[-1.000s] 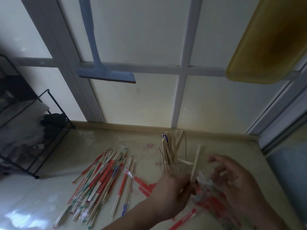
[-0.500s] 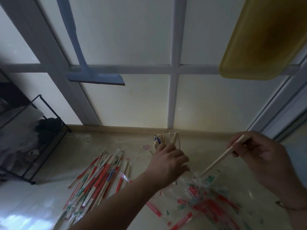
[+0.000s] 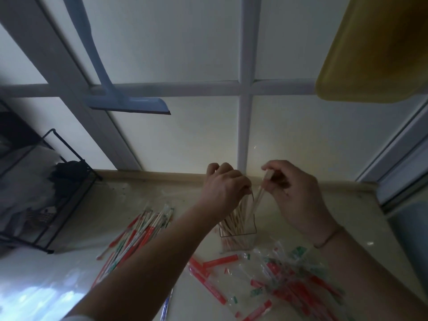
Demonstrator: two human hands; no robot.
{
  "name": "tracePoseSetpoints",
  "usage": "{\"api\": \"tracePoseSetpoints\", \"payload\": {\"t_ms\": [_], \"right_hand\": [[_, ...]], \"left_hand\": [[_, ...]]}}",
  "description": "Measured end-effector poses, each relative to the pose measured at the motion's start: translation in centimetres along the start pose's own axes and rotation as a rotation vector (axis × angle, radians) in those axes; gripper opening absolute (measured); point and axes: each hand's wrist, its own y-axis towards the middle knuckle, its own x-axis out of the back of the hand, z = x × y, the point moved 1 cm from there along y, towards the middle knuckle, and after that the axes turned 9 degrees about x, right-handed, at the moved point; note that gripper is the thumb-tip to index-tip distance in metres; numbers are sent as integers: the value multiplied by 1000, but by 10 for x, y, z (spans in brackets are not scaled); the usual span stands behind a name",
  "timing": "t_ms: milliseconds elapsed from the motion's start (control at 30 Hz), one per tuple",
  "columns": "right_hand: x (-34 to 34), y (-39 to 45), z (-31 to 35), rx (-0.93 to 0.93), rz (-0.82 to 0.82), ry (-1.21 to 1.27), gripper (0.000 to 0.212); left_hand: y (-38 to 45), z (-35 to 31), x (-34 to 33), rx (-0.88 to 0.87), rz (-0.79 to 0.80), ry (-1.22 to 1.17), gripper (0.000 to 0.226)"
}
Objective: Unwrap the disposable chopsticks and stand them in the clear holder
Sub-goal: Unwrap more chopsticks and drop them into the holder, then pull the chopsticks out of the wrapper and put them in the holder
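Note:
The clear holder (image 3: 238, 238) stands on the beige counter, filled with several bare wooden chopsticks. My left hand (image 3: 223, 188) curls over the tops of those chopsticks and hides them. My right hand (image 3: 294, 193) pinches the top end of a bare pair of chopsticks (image 3: 256, 205), whose lower end points down into the holder's right side. A pile of wrapped chopsticks (image 3: 139, 235) in red, green and white sleeves lies to the left. Empty wrappers (image 3: 287, 279) are scattered in front of the holder and to its right.
A black wire rack (image 3: 58, 193) with dark and white items stands at the far left. A blue squeegee (image 3: 129, 105) and a yellow tray (image 3: 370, 54) hang on the panelled wall. The counter's edge runs along the right side.
My right hand has carried the bare pair from the right over to the holder and tipped it down into it. My left hand has risen onto the chopstick tops.

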Motion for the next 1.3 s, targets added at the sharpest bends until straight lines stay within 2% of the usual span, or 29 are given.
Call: {"api": "tracePoseSetpoints", "payload": {"t_ms": [133, 233, 367, 500, 533, 600, 633, 700, 767, 833, 933, 967, 1033, 1067, 1133, 1200, 1300], "right_hand": [[-32, -3, -17, -9, 105, -214, 35], [-46, -6, -28, 79, 114, -426, 20], [-54, -11, -39, 44, 117, -465, 16], [-55, -20, -44, -26, 0, -430, 24], [-54, -23, -41, -17, -52, -417, 23], [-53, -29, -29, 101, -181, -386, 18], [-54, -34, -21, 197, -228, -346, 14], [-63, -46, -4, 371, -220, -239, 9], [-82, -55, 11, 456, -117, -146, 9], [-105, -61, 23, 494, -21, -102, 12], [-144, -70, 35, 478, 197, -81, 12], [-159, -75, 36, 427, 305, -115, 10], [-190, -90, 38, 199, 607, -253, 13], [-205, -101, 37, 61, 763, -314, 19], [-233, -124, 35, -149, 972, -364, 34], [-255, -138, 39, -324, 1006, -346, 44], [-276, -148, 45, -444, 973, -365, 51]], "left_hand": [[-1, 2, -3, 16, 3, 41, 15], [-2, 4, -2, 95, 44, 19, 23], [-9, 10, 3, 158, -3, -75, 28], [-33, 36, 23, 236, -149, -191, 29], [-47, 50, 26, 299, -222, -226, 27], [-87, 80, 28, 552, -312, -299, 21], [-110, 95, 25, 708, -279, -303, 16], [-162, 119, 11, 903, -41, -155, 8], [-207, 131, -2, 935, 166, 22, 16], [-235, 134, -7, 931, 309, 73, 26], [-255, 124, -14, 842, 503, 160, 27], [-257, 119, -15, 822, 541, 181, 30], [-253, 113, -15, 842, 569, 195, 38], [-251, 113, -15, 857, 579, 208, 39], [-249, 117, -16, 863, 582, 228, 39], [-250, 121, -13, 867, 574, 219, 39], [-256, 129, -7, 859, 583, 214, 34]]}}
